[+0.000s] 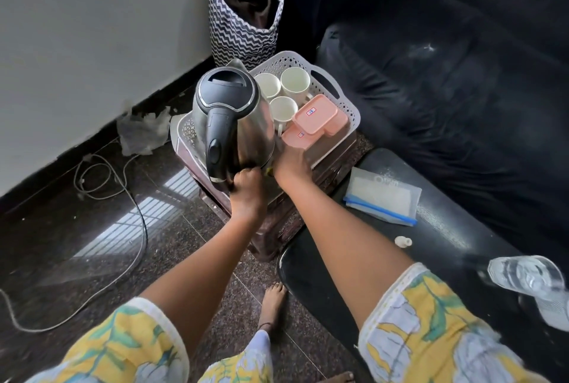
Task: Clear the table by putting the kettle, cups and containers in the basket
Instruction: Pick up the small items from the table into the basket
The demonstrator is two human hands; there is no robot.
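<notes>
Kettle placement into basket, final step in hand.

Left grip (246, 185) clenched around lower end of kettle handle; right grip (291, 162) pressed flat against kettle (234, 124) base, fingers hidden behind body, so closure cannot be told. Kettle held tilted over near-left part of white basket (351, 111), contact with basket floor not visible. Three cups (295, 82) and two pink containers (318, 114) already inside, just beside kettle. Basket resting on low dark counter (332, 167). Next move, as judged: lower upright into free corner, avoid knocking cups, then release.

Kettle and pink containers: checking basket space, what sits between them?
In the head view, a white cup stands between the kettle and the pink containers.
</notes>
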